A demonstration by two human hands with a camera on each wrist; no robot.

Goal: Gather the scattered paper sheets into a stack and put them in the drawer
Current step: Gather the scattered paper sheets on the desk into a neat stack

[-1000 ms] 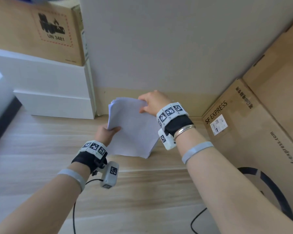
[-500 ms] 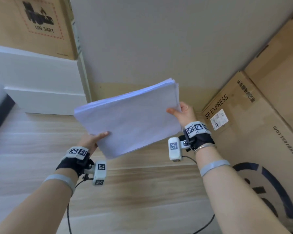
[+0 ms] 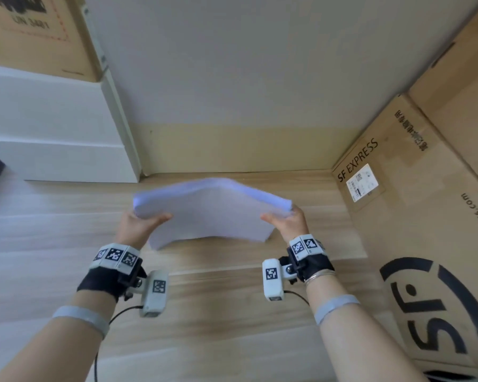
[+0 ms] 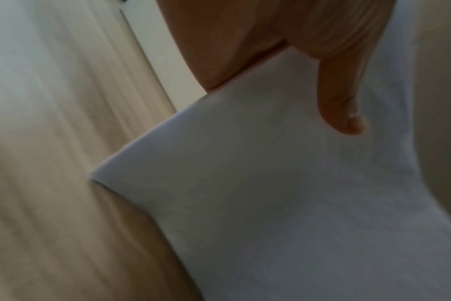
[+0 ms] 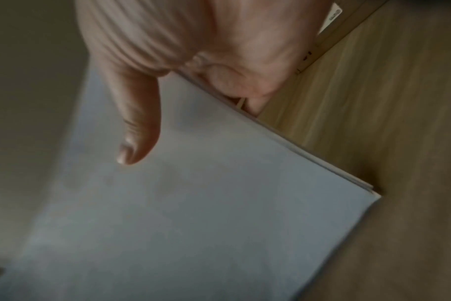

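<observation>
Stack (image 3: 213, 213): white paper sheets, gathered, held in the air above the floor (image 3: 204, 312); middle bowed upward, both short ends lower
Left hand (image 3: 138, 227): grips the left end of the stack; thumb lies on top, remaining fingers hidden beneath
Left hand, wrist view: thumb (image 4: 340, 97) presses flat on the top sheet near the edge; palm against the stack's edge
Right hand (image 3: 290, 224): grips the right end of the stack; thumb on top, fingers curled under
Right hand, wrist view: thumb (image 5: 137, 122) rests on the top sheet; fingers (image 5: 252, 101) wrap the edge from below; sheet edges visible as a slightly uneven layered edge
Floor: light wood planks, beneath the stack
Wall (image 3: 246, 78): plain, beyond the stack
Cabinet (image 3: 53, 133): white, left of the stack, against the wall
Box (image 3: 425, 216): cardboard, marked SF EXPRESS, right of the stack, well apart from the right hand
Drawer: cannot tell from these views
</observation>
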